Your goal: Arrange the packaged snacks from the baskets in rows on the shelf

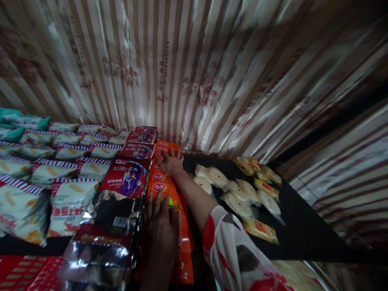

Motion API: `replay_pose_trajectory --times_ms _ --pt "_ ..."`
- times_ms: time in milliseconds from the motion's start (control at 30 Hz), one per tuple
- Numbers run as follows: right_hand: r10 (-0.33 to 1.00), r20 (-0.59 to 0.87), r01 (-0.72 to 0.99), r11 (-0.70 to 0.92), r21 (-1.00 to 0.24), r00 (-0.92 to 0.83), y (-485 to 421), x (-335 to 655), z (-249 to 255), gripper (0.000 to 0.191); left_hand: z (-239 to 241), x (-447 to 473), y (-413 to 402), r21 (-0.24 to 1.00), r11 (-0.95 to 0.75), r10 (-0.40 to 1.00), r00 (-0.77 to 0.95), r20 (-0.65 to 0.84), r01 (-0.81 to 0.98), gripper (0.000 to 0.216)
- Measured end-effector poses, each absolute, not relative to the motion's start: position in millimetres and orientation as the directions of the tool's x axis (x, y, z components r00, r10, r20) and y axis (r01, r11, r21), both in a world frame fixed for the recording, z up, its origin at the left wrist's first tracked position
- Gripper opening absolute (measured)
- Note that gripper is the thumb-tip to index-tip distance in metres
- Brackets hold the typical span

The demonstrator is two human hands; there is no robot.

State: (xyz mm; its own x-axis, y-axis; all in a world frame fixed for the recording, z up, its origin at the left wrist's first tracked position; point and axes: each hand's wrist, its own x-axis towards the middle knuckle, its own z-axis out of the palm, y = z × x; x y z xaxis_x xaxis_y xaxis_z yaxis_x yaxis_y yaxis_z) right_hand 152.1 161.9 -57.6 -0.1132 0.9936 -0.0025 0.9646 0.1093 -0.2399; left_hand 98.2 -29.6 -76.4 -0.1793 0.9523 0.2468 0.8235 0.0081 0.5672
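Observation:
My left hand (160,230) lies flat, fingers stretched out, on the near end of a row of orange snack packets (160,182). My right hand (171,161) reaches forward and rests with spread fingers on the far orange packets close to the striped wall. Its sleeve is white with red flowers. Beside the orange row on the left runs a row of dark red packets (129,176); the nearest of them shows its silvery back.
White packets with red and blue striped edges (60,169) fill the left, with teal packets (18,121) behind them. Clear bags of pale round cakes (239,194) lie on the black tabletop (303,226) at right. A striped foil sheet (194,72) forms the back wall.

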Motion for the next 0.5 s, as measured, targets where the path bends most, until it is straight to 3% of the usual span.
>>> replay_pose_trajectory --times_ms 300,500 --pt "0.992 -0.053 0.963 0.096 -0.25 -0.112 166.5 152.5 -59.6 0.066 -76.8 98.6 -29.9 0.557 -0.009 0.948 -0.17 0.268 0.83 0.038" --pt "0.985 0.065 0.965 0.171 -0.2 -0.161 160.5 157.6 -55.8 0.061 -75.6 99.6 -29.4 0.558 -0.002 0.951 -0.171 0.258 0.83 0.037"
